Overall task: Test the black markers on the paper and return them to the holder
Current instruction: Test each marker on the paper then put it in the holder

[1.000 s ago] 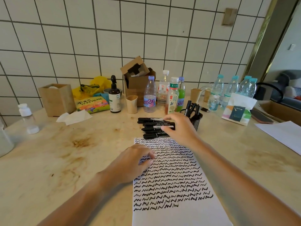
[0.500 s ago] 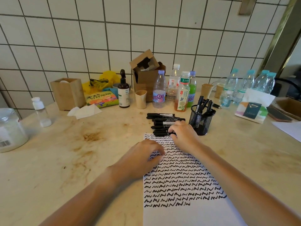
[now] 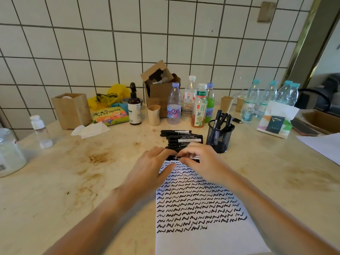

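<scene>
At the top edge of the paper (image 3: 198,242), both hands meet over one black marker (image 3: 176,158) that lies crosswise, just beside the sheet's far border; the left hand (image 3: 150,168) has its fingers curled onto the marker's left part, and the right hand (image 3: 200,162) has its fingers curled onto the right part, so each grips an end of the same marker, though the fingertips hide most of the barrel and whether the cap is on cannot be told; the paper lies flat on the beige stained counter (image 3: 64,190), its upper two thirds filled with rows of black squiggles, the lowest row stopping partway across, with bare white below; just beyond the hands a pile of black markers (image 3: 181,139) lies on the counter, stacked roughly parallel, some with white labels facing up; just right of the pile stands the black mesh holder (image 3: 219,138), upright, with a few markers standing in it, tips leaning right; further back along the tiled wall (image 3: 128,43) stand plastic bottles (image 3: 173,103), a dark pump bottle (image 3: 134,107), a torn cardboard box (image 3: 160,85), paper cups (image 3: 153,115) and a wooden box (image 3: 72,110); a crumpled tissue (image 3: 92,128) lies near the wooden box.
</scene>
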